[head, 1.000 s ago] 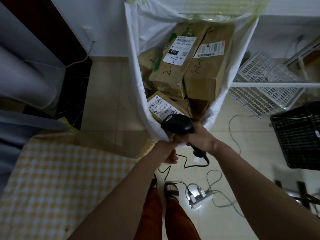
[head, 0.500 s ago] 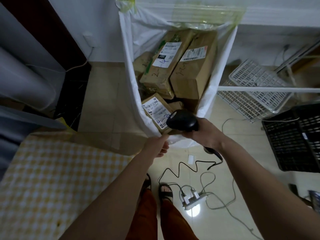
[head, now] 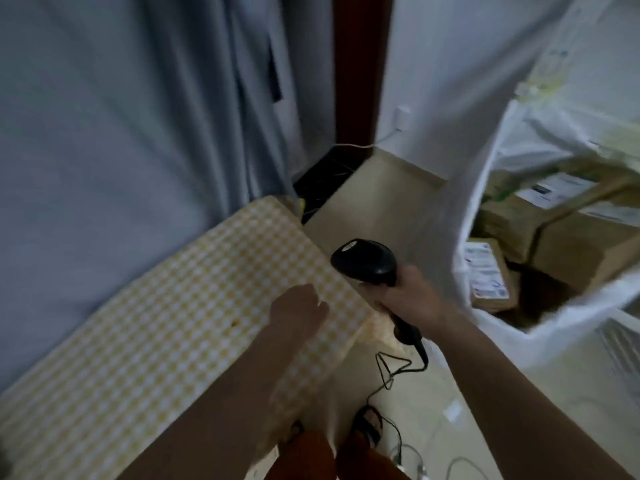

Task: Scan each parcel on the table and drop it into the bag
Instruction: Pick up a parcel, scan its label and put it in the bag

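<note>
Close to the person, the left hand [head: 298, 308] hangs over the near right part of the table [head: 145, 341]; it holds nothing, and its fingers look loosely bent, though the picture is blurry there; just to its right, the right hand [head: 407, 296] has its fingers wrapped round the handle of the black scanner [head: 363, 260], whose fat head sticks up and points left over the table edge; a thin black cable [head: 391, 370] hangs from the handle down to the floor [head: 374, 202]; the table wears a yellow and white check cloth, and on the part we can see there is no parcel at all, so it looks as if the scanning job is nearly done or fully done; the far left end of the table is out of the picture, so a parcel could be hiding there; further off on the right stands the big white bag [head: 485, 188], open at the top and held up tall; inside it lie the brown parcels [head: 568, 251], cardboard boxes piled on each other, some with white labels facing up; the nearest small one [head: 486, 271] leans against the bag's near wall; far away on the left hangs a grey curtain [head: 121, 133].
</note>
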`<move>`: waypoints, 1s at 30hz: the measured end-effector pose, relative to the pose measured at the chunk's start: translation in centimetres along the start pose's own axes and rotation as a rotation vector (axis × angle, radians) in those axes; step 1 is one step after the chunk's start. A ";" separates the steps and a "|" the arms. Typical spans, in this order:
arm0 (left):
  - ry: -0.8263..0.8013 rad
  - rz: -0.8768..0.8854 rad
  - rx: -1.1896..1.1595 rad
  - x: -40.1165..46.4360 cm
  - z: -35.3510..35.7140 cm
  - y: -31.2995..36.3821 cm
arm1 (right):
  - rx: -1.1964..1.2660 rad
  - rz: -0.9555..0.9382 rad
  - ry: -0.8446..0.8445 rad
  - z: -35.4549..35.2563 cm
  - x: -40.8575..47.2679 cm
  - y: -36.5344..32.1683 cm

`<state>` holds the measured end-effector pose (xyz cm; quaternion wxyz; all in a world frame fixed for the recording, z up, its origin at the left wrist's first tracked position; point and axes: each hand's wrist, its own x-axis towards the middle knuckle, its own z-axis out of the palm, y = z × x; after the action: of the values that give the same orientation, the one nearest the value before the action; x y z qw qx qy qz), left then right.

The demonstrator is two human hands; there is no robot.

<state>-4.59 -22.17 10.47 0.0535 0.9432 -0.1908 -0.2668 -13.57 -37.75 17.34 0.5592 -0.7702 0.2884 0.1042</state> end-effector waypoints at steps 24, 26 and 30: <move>0.004 -0.791 -0.434 -30.5 8.7 -49.4 | -0.246 -0.158 -0.676 47.5 -14.0 -11.6; -0.010 -0.828 -0.464 -32.6 9.9 -52.2 | -0.275 -0.167 -0.722 50.8 -15.5 -11.9; 0.024 -0.912 -0.505 -36.5 12.4 -56.2 | -0.336 -0.184 -0.793 56.6 -17.8 -12.4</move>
<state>-21.08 43.80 6.13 0.1598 0.8911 0.3105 -0.2897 -11.85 22.82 15.90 0.5004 -0.7736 -0.0392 0.3868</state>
